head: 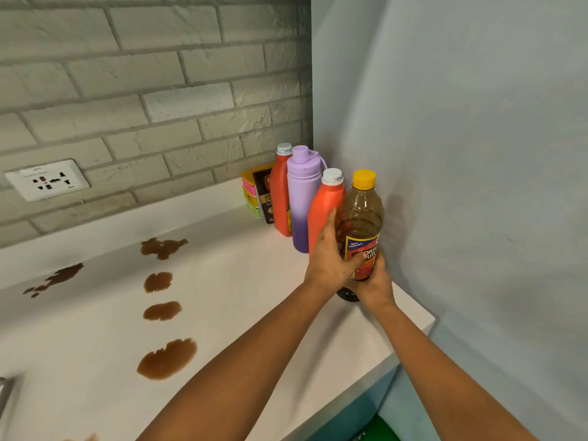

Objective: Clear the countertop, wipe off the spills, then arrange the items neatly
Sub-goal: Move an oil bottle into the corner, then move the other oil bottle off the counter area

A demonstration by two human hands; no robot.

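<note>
A clear oil bottle [361, 214] with a yellow cap and amber liquid stands upright at the right end of the white countertop [254, 300], close to the side wall. My left hand [329, 256] grips its left side with the thumb across the label. My right hand [377, 281] holds its lower right side. Behind it stand an orange bottle [321, 211], a lilac flask [302, 198] and a second orange bottle [280, 192], all in a row along the wall. Several brown spills [167, 359] [162, 248] lie on the counter to the left.
A dark box [264, 192] and a stack of coloured containers [249, 194] sit in the back corner. A wall socket [47, 179] is set in the brick backsplash. The counter's right front corner [429, 319] meets the wall. A green object [381, 431] lies below.
</note>
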